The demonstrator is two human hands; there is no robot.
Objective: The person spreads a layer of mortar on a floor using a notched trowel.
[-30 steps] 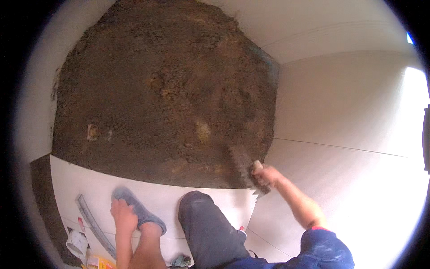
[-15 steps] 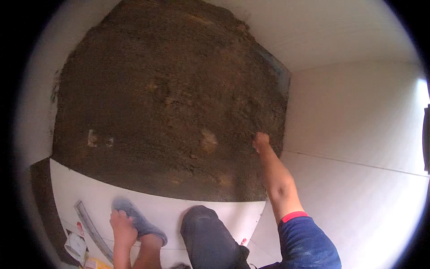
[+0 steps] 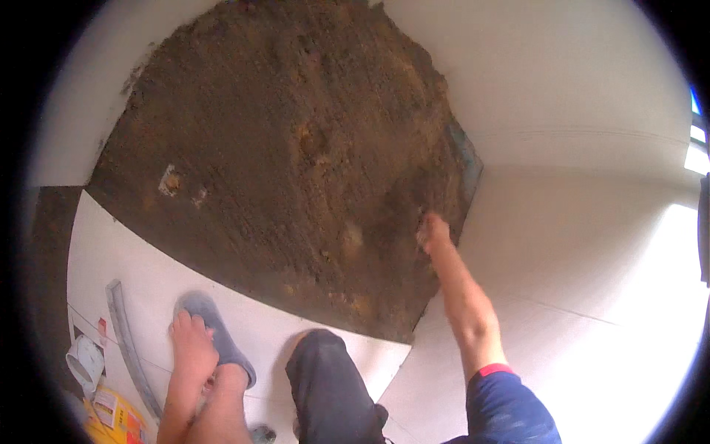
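Note:
My right hand (image 3: 433, 232) is closed low over brown, sandy mortar or soil (image 3: 266, 148), near the bed's right edge. Whatever it may hold is hidden or too small to name. My left hand (image 3: 194, 342) lies on a grey slipper (image 3: 216, 325) worn on my left foot, its fingers slightly apart across the top. Both stand over the white floor tile (image 3: 159, 263) along the near edge of the brown bed. Beside the slipper is my bent knee in dark trousers (image 3: 325, 385).
A long grey metal bar (image 3: 127, 337) lies on the tiles at the left. Beyond it are a white cup-like container (image 3: 86, 362) and a yellow package (image 3: 115, 418). Pale tiled walls (image 3: 562, 222) border the bed. A pale patch (image 3: 169, 180) shows in the brown surface.
The whole view has turned and shifted, bringing more of the yellow package into sight. My right hand stays low over the brown bed; my left hand remains on the slipper.

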